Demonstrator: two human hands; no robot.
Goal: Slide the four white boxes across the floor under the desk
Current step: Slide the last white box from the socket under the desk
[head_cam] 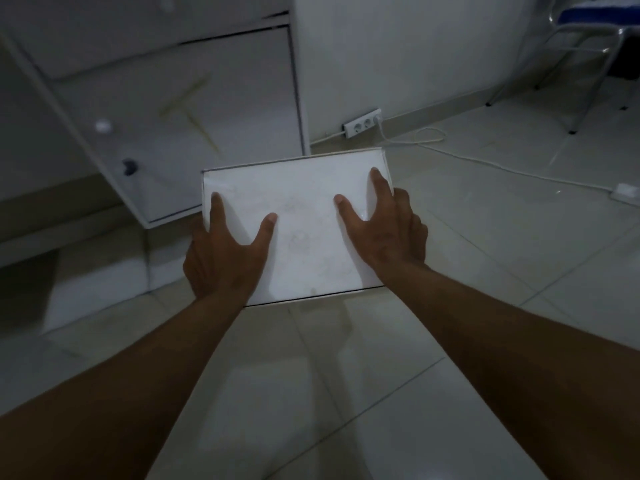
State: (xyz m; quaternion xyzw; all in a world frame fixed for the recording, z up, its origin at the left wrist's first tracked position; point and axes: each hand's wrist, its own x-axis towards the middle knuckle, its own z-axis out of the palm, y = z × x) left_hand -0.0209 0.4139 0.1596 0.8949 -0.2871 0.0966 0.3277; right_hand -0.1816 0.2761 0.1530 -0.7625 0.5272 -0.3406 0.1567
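Both hands clamp one box (304,230): left hand (221,261) and right hand (388,230) on its side edges, thumbs on top. Box lies between them, cabinet (194,109) just beyond. Looks mid-slide; next, push forward.

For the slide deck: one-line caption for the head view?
Both hands, left and right, grip a white box over the tiled floor.

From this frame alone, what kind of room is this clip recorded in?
Probably an office or study room, dimly lit. A white drawer unit stands on the tiled floor, a power strip lies against the wall, and a metal-legged chair with a blue seat stands in the far corner.
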